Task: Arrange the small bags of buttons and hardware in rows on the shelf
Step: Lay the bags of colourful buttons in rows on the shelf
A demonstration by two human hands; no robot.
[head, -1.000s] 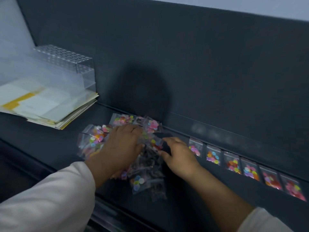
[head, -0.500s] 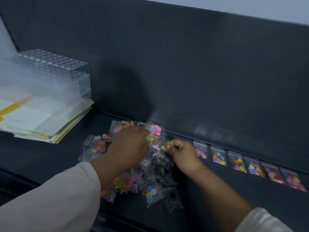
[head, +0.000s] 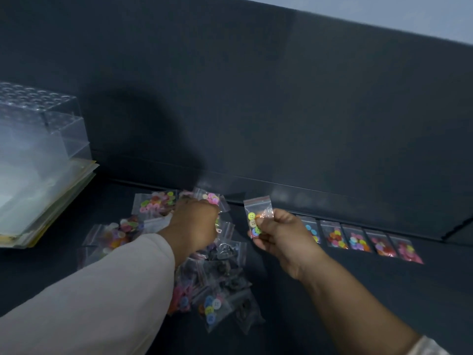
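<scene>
Head — left hand (head: 194,224) unclear; right hand (head: 281,234) pinches bag (head: 256,206).

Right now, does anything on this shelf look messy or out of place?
The pile of bags under the left hand lies jumbled and overlapping, unlike the neat row along the back edge. The right hand pinches one bag clear of it.

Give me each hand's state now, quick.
Left hand: on the heap of small clear button bags, fingers hidden; cannot tell.
Right hand: holding a small clear red-sealed bag of coloured buttons.

Dark shelf (head: 332,290): bag pile (head: 222,267), bag row (head: 358,240)
</scene>
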